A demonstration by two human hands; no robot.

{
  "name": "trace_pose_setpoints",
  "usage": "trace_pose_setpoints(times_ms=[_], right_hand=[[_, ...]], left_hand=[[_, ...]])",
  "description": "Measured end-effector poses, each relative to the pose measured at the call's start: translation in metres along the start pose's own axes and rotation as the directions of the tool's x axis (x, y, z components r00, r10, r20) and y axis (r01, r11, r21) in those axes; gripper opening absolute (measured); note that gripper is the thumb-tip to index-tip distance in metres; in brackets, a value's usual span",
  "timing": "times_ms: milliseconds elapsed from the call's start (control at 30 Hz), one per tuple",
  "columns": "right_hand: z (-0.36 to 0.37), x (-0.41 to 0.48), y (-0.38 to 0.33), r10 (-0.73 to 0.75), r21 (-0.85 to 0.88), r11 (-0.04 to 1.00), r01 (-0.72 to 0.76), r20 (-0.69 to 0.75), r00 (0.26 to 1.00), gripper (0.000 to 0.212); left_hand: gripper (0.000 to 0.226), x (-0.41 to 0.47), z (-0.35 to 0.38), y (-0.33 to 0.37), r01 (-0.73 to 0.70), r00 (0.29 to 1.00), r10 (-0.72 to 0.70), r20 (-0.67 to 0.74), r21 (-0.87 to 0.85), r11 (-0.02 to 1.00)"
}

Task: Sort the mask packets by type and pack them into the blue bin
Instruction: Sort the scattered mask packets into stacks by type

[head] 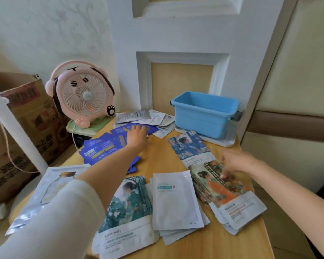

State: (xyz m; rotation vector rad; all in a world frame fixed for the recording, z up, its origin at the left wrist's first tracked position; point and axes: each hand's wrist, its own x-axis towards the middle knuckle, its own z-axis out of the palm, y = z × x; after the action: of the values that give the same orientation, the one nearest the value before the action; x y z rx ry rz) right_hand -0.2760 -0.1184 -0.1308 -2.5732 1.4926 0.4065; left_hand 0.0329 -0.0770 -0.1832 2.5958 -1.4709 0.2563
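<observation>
Mask packets lie in groups on a wooden table (pixel 230 245). My left hand (pixel 137 136) reaches far out and rests flat on the dark blue packets (pixel 99 149) at the back left. My right hand (pixel 234 162) hovers fingers-down, its fingertips touching the orange-picture packets (pixel 226 191) at the right. The blue bin (pixel 204 114) stands empty at the back right. Other piles: white packets (pixel 176 200) in the middle, a green-picture packet (pixel 127 212) beside them, a blue-picture packet (pixel 189 146), silver packets (pixel 49 187) at the left, and grey-white packets (pixel 144 117) at the back.
A pink desk fan (pixel 82 96) stands at the back left on a green base. The bin sits on a white lid (pixel 226 141). Cardboard boxes (pixel 26 113) stand left of the table. A white wall panel is right behind the table.
</observation>
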Motion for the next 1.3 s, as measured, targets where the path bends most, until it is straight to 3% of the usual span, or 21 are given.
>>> trace_pose_setpoints(times_ms=[100,167,233,367,433,500,567,667,733,800,933,967,1000,1033,1100,1133,1167,1200,1267,1300], right_hand=[[-0.003,0.004,-0.006,-0.041,0.151,0.986,0.064,-0.150,0.988,0.018],[-0.001,0.009,-0.005,0.008,0.279,0.959,0.054,-0.218,0.976,0.017],[0.002,0.012,-0.002,0.032,0.364,0.929,0.068,-0.263,0.964,0.015],[0.006,0.017,-0.006,-0.001,0.469,0.865,0.178,-0.353,0.935,0.006],[0.008,0.022,-0.013,-0.032,0.560,0.786,0.262,-0.387,0.922,0.005],[0.005,0.022,-0.028,-0.062,0.662,0.648,0.376,-0.446,0.893,0.016],[-0.005,0.018,-0.044,-0.038,0.815,0.390,0.428,-0.450,0.892,0.030],[-0.021,0.010,-0.062,-0.073,0.932,0.010,0.363,-0.361,0.930,0.043],[-0.027,0.008,-0.070,-0.135,0.943,-0.102,0.317,-0.329,0.935,0.057],[-0.031,0.006,-0.076,-0.169,0.941,-0.096,0.324,-0.337,0.926,0.051],[-0.032,-0.005,-0.085,-0.406,0.942,0.102,0.321,-0.255,0.877,0.032],[-0.031,-0.008,-0.088,-0.455,0.938,0.125,0.322,-0.234,0.859,0.025],[-0.030,-0.010,-0.091,-0.464,0.938,0.121,0.326,-0.237,0.854,0.018],[-0.029,-0.011,-0.094,-0.446,0.941,0.084,0.328,-0.259,0.857,0.015],[-0.031,-0.014,-0.102,-0.367,0.945,-0.067,0.321,-0.322,0.873,0.011],[-0.032,-0.015,-0.106,-0.321,0.939,-0.133,0.318,-0.345,0.882,0.011],[-0.032,-0.016,-0.111,-0.299,0.933,-0.159,0.324,-0.358,0.884,0.013],[-0.031,-0.016,-0.117,-0.308,0.931,-0.155,0.331,-0.364,0.879,0.016],[-0.028,-0.021,-0.134,-0.392,0.934,-0.073,0.349,-0.348,0.851,0.022],[-0.025,-0.023,-0.142,-0.456,0.934,-0.005,0.357,-0.320,0.831,0.023]], left_hand=[[0.030,0.011,0.013,-0.001,-0.082,0.994,0.097,-0.053,0.237,0.968],[0.027,0.016,0.019,-0.003,-0.147,0.976,0.194,-0.097,0.361,0.921],[0.024,0.021,0.017,-0.002,-0.158,0.964,0.224,-0.145,0.366,0.917],[0.018,0.018,-0.023,0.000,-0.141,0.911,0.143,-0.387,0.032,0.989],[0.012,0.003,-0.050,0.002,-0.183,0.857,0.047,-0.513,-0.217,0.959],[0.012,-0.014,-0.079,0.006,-0.217,0.858,-0.097,-0.504,-0.527,0.821],[0.013,-0.031,-0.105,0.007,-0.240,0.887,-0.161,-0.432,-0.730,0.640],[0.008,-0.052,-0.126,0.001,-0.248,0.914,-0.161,-0.373,-0.826,0.507],[0.006,-0.065,-0.132,-0.002,-0.259,0.931,-0.105,-0.348,-0.838,0.481],[0.007,-0.075,-0.136,-0.006,-0.266,0.943,-0.051,-0.328,-0.840,0.472],[0.006,-0.089,-0.147,-0.014,-0.204,0.973,-0.009,-0.231,-0.875,0.439],[0.007,-0.090,-0.149,-0.017,-0.167,0.982,-0.022,-0.189,-0.911,0.377],[0.008,-0.090,-0.150,-0.022,-0.101,0.993,-0.039,-0.114,-0.963,0.249],[0.013,-0.091,-0.151,-0.028,-0.010,0.999,-0.035,-0.012,-0.998,0.054],[0.049,-0.094,-0.154,-0.043,0.209,0.978,0.078,0.194,-0.916,-0.343],[0.064,-0.097,-0.154,-0.050,0.264,0.964,0.129,0.231,-0.880,-0.396],[0.068,-0.102,-0.151,-0.053,0.289,0.956,0.166,0.244,-0.884,-0.367],[0.058,-0.109,-0.149,-0.052,0.298,0.948,0.197,0.249,-0.914,-0.277],[0.024,-0.122,-0.145,-0.052,0.280,0.951,0.153,0.269,-0.959,-0.055],[0.023,-0.127,-0.141,-0.059,0.277,0.958,0.076,0.277,-0.961,0.019]])
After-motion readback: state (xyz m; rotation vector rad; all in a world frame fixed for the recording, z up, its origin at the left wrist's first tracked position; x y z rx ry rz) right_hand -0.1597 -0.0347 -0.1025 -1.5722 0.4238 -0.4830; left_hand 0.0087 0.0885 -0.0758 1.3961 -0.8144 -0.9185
